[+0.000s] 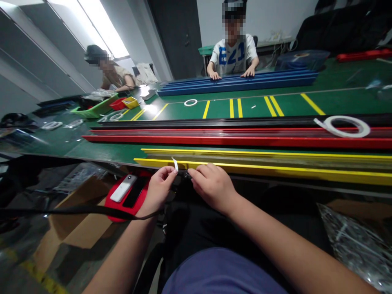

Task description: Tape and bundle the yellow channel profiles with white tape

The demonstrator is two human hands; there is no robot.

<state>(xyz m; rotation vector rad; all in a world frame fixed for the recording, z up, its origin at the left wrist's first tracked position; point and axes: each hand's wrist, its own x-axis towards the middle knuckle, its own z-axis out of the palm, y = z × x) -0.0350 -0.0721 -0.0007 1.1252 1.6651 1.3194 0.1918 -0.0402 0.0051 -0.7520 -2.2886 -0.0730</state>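
My left hand (161,188) pinches a narrow white strip (175,164) between thumb and finger. My right hand (212,185) sits close beside it, with its fingertips on a small dark item (186,175) whose shape I cannot make out. Both hands are just in front of long yellow channel profiles (263,170) lying along the near edge of the green workbench (107,153). Beyond them lie red profiles (239,141) and a black profile (214,121). A roll of white tape (344,126) rests on the far right of these profiles.
A red pad (127,200) holding a white phone (123,188) sits left of my hands, above a cardboard box (78,220). A co-worker's hands (232,73) rest on blue profiles (239,83) across the bench. Another person (112,72) works at the far left beside green, red and yellow bins.
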